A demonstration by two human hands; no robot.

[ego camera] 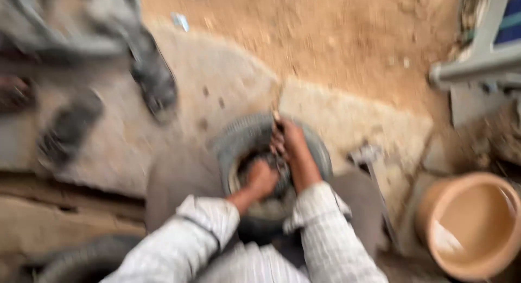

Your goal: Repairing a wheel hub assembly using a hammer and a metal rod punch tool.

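We look down on a small grey tyre [245, 135] lying flat on the ground just ahead of us, between our knees, and both our hands are at work inside its ring. Our left hand [262, 177] is pushed down into the hollow of the wheel, curled into a loose fist against the dark metal hub [278, 169] — the picture is too blurred for us to tell whether it grips anything there. Our right hand [289, 139] sits at the far inner edge of the tyre, fingers closed around a thin, pale tool [277, 116] whose tip pokes up past the rubber; what kind of tool it is, we cannot tell. Our sleeves are pale with a fine check. The tyre rests on a round patch of grey slab [217, 87], with sandy brown dirt [336, 33] beyond it. To the right, well apart from the tyre, stands a tan plastic tub [429, 218] holding cloudy water, and between tub and tyre lies a metal hammer-like tool [368, 154] with a long handle. On the left a pair of dark sandals [154, 77] lies on the slab — smeared by motion — and part of another black tyre [81, 258] shows at the bottom left edge.
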